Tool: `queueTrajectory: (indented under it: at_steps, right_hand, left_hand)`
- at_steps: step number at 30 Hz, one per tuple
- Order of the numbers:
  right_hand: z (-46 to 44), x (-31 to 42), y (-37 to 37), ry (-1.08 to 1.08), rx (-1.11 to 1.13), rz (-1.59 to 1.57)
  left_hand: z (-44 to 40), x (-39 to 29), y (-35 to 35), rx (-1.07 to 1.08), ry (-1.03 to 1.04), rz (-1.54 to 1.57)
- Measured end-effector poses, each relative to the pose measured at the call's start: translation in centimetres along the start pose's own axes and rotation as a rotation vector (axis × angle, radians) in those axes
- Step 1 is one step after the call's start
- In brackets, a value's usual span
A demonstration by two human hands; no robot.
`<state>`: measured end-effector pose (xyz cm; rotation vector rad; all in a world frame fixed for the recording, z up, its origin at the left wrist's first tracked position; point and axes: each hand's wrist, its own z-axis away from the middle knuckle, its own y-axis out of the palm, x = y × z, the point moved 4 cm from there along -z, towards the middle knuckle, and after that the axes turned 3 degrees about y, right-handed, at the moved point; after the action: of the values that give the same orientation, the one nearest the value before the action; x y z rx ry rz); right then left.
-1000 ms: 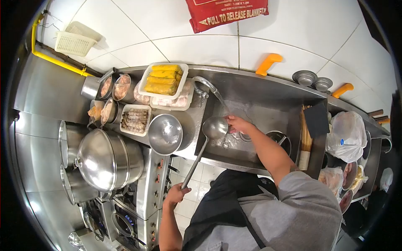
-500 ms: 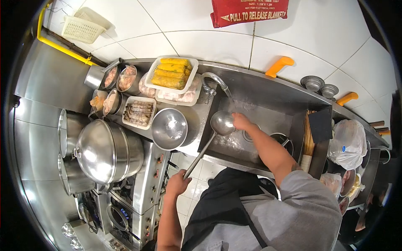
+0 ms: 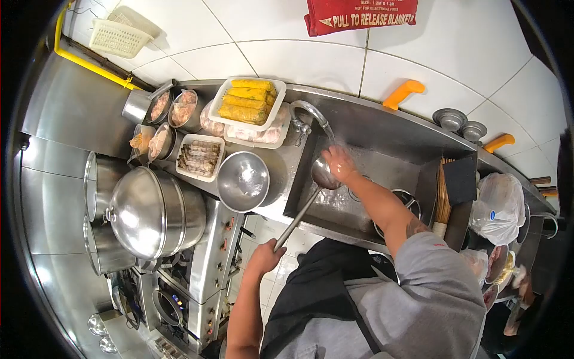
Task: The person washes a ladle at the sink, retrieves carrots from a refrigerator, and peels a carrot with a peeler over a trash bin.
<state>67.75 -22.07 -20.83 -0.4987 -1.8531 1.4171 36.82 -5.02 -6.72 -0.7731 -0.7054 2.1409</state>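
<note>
My left hand [image 3: 265,257] is wrapped round the end of a long-handled metal ladle [image 3: 302,210], whose bowl is over the sink [image 3: 391,170]. Water runs from the curved tap [image 3: 311,110] onto my wet right hand [image 3: 339,164]. That hand lies against the rim of the ladle's bowl with its fingers stretched out, partly covering it. The bowl is tilted, and its inside is partly hidden from me.
Left of the sink are a steel mixing bowl [image 3: 243,182], a tray of prawns [image 3: 200,157] and a tray of yellow rolls [image 3: 246,106]. A large lidded pot [image 3: 152,212] stands by the stove. Bundled sticks [image 3: 443,194] and a plastic bag [image 3: 498,206] are at right.
The ladle's bowl has shifted slightly right and tilted. My right hand has moved up under the tap's stream, its fingers more stretched. My left hand has moved slightly right with the handle.
</note>
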Motion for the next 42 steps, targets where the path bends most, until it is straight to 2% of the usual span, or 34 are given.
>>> queueTrajectory:
  at_steps: [3,6,7,9,10,12,13,15,17,19,20,21,22,23,25,26,29,33,35,38,42]
  right_hand:
    - [1.2,1.6,-0.7,-0.381,-0.273,0.106]
    - [2.6,1.6,1.3,-0.246,0.404,-0.241]
    - [2.8,1.5,0.0,-0.281,0.378,-0.158]
    - [3.1,0.8,-2.5,-0.349,0.32,0.004]
    - [2.6,-0.7,-1.7,-0.186,0.2,-0.231]
    - [2.2,-3.3,0.3,0.15,-0.045,-0.696]
    - [2.5,-4.0,1.9,0.356,0.119,-0.932]
    - [3.5,-4.0,4.6,0.782,0.455,-1.392]
    - [3.9,-2.9,4.7,0.921,0.392,-1.584]
    - [4.6,-1.6,4.8,1.063,0.329,-1.774]
    - [4.9,-1.6,4.9,1.03,0.412,-1.792]
    - [5.5,-1.5,4.7,1.098,0.444,-1.72]
    - [5.8,-1.3,4.4,1.157,0.477,-1.643]
    - [6.0,-1.0,4.1,1.212,0.51,-1.565]
    - [7.0,-0.8,4.8,1.085,0.601,-1.854]
    - [7.8,-0.8,5.4,1.017,0.644,-1.997]
    - [9.3,-0.1,1.1,0.768,0.718,-2.177]
    - [8.9,3.0,-6.4,0.43,0.718,-2.361]
    - [8.0,4.9,-10.8,0.255,0.775,-2.433]
    - [6.8,6.3,-14.8,0.089,0.79,-2.344]
    - [6.2,6.4,-16.7,0.081,0.804,-2.274]
  left_hand:
    - [-1.4,-0.7,0.6,-0.005,-0.007,0.011]
    - [-1.9,-0.7,0.5,-0.067,0.02,0.032]
    - [-1.9,-0.5,0.5,-0.096,0.035,0.048]
    - [-2.2,0.9,1.1,0.062,0.05,0.307]
    - [-2.4,1.2,0.9,0.14,0.062,0.435]
    - [-1.3,1.8,0.5,0.347,-0.068,0.676]
    - [-0.6,2.0,0.4,0.451,-0.139,0.794]
    - [0.0,3.0,1.0,0.559,-0.135,0.86]
    - [0.2,3.7,1.5,0.631,-0.131,0.895]
    - [-0.7,5.9,1.6,0.467,-0.069,0.668]
    - [-1.3,7.7,2.0,0.344,-0.041,0.516]
    - [-1.4,7.8,1.4,0.218,-0.012,0.367]
    - [-1.4,7.8,1.0,0.039,-0.022,-0.01]
    - [-1.4,7.8,1.3,0.04,-0.075,-0.068]
    - [-1.8,8.7,2.3,0.039,-0.18,-0.183]
    - [-2.4,10.3,3.8,0.064,-0.188,-0.143]
    - [-3.7,14.5,8.6,0.07,-0.163,-0.07]
    - [-2.7,10.3,8.5,0.276,-0.184,0.182]
    - [-3.4,10.5,9.2,0.238,-0.15,0.297]
    - [-4.6,10.2,8.6,0.247,-0.09,0.377]
    - [-5.8,9.1,7.3,0.191,-0.024,0.411]
